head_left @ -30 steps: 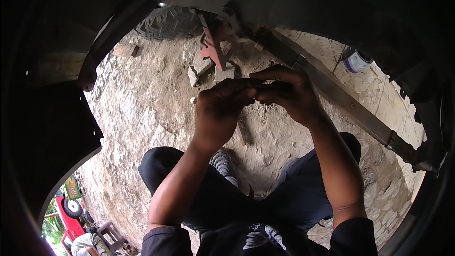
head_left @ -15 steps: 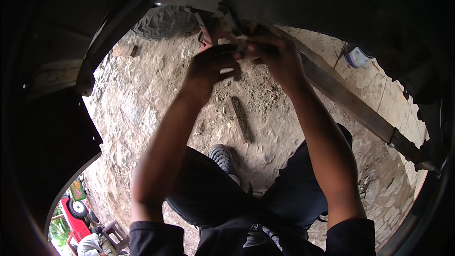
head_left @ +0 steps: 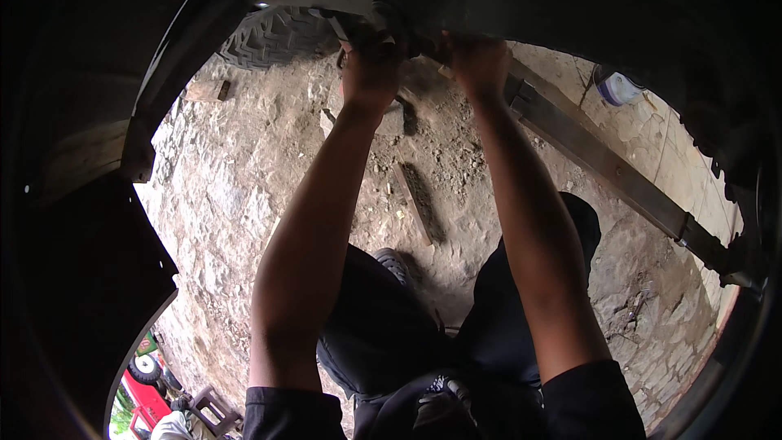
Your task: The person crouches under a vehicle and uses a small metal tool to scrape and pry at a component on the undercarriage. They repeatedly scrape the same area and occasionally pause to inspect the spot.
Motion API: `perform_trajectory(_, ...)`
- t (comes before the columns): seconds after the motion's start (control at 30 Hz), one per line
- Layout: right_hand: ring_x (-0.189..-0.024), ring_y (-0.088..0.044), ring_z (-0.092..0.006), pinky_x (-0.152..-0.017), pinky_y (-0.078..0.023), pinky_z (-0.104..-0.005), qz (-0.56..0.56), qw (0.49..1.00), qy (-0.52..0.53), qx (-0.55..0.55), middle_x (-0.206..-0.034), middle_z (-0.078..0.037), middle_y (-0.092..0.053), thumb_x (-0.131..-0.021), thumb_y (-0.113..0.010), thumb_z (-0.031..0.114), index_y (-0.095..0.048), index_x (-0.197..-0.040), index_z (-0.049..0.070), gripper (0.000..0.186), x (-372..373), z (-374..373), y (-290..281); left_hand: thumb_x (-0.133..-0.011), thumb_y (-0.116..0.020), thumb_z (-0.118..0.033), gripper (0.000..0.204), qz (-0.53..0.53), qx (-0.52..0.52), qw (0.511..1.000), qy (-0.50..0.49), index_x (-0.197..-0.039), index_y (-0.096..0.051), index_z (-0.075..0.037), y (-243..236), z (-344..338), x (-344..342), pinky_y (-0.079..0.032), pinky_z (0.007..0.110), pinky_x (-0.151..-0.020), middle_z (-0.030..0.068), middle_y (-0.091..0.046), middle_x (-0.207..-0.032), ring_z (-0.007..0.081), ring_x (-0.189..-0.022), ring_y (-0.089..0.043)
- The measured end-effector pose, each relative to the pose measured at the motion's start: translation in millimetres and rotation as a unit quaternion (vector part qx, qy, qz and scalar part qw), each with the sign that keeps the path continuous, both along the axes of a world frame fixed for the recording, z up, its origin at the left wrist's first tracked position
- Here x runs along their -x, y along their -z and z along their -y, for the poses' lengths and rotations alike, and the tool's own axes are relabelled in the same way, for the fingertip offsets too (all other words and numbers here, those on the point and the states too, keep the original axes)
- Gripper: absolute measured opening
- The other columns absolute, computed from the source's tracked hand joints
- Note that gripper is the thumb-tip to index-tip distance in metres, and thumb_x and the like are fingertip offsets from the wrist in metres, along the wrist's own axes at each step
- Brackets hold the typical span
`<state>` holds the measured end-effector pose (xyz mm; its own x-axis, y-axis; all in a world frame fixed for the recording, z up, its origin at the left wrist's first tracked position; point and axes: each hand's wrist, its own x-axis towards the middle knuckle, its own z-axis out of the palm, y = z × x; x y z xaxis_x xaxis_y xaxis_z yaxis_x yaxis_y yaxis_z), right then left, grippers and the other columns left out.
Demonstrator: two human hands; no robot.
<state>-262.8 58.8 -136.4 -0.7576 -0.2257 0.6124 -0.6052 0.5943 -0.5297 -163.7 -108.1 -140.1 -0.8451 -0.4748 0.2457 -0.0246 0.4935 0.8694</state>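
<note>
Both my arms reach up to the dark underside of a vehicle (head_left: 554, 8). My left hand (head_left: 373, 77) is curled closed beside a dark joint or rod end (head_left: 389, 16) in the shadow. About a hand's width to its right, my right hand (head_left: 481, 69) is also closed, knuckles up against the dark metal. The fingertips of both are hidden, and whatever they grip is too dark to make out. A sliver of a red stand (head_left: 344, 50) shows just left of my left hand, above a stone block (head_left: 393, 120).
A long rusty metal beam (head_left: 603, 163) slants down on the right. A treaded tire (head_left: 273, 39) lies at the far left, near a wood block (head_left: 208, 90). On the dirt are a wooden stick (head_left: 414, 205) and, far right, a can (head_left: 617, 88). A person (head_left: 175, 426) sits lower left.
My hands, earlier close together with fingers meeting below the vehicle, have moved apart and farther up against its underside. The stone block below them now shows more. My view has shifted slightly.
</note>
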Motion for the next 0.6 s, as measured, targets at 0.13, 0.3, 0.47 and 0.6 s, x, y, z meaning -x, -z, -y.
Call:
perform_trajectory(0.13,-0.089,-0.075,-0.0342,-0.08,-0.059,-0.0446,0.089,0.991,-0.002,0.102,-0.097,-0.012,-0.078,-0.08,-0.084,0.025,-0.077,-0.1,0.008,0.027,6.3,-5.4,-6.1,-0.098,-0.072,-0.023,0.021,0.049,-0.036,0.997,-0.041,-0.115,-0.073,-0.01,-16.0,-21.0,10.8,-0.058,0.033,-0.074,0.005,-0.073,-0.102,0.0152,-0.091,-0.07)
perform_trajectory(0.3,-0.095,-0.074,-0.0348,-0.083,-0.058,-0.0451,0.012,0.99,-0.016,0.141,-0.096,-0.015,-0.077,-0.076,-0.087,0.028,-0.076,-0.101,0.006,0.035,16.1,8.5,-4.0,-0.105,-0.057,-0.038,0.034,-0.007,0.315,0.949,-0.019,-0.102,-0.075,-0.009,-13.6,-1.4,14.1,-0.06,0.047,-0.076,0.0156,-0.074,-0.103,0.0367,-0.093,-0.073)
perform_trajectory(0.47,-0.098,-0.074,-0.0343,-0.086,-0.058,-0.0434,0.082,0.994,-0.005,0.072,-0.102,-0.014,-0.076,-0.075,-0.09,0.034,-0.074,-0.109,0.007,0.046,-4.8,11.8,-12.8,-0.105,-0.057,-0.04,0.037,0.046,0.414,0.909,0.01,-0.102,-0.073,-0.008,-23.1,-5.2,4.8,-0.06,0.049,-0.076,0.0171,-0.074,-0.099,0.0379,-0.095,-0.072)
perform_trajectory(0.6,-0.098,-0.074,-0.0342,-0.086,-0.058,-0.0433,0.087,0.995,0.021,0.05,-0.105,-0.014,-0.076,-0.074,-0.092,0.038,-0.073,-0.11,0.007,0.051,9.6,7.9,-9.6,-0.1,-0.066,-0.022,0.022,0.088,-0.017,0.996,-0.006,-0.119,-0.069,-0.01,-28.9,-20.7,6.2,-0.061,0.04,-0.079,0.0135,-0.071,-0.108,0.03,-0.092,-0.073)
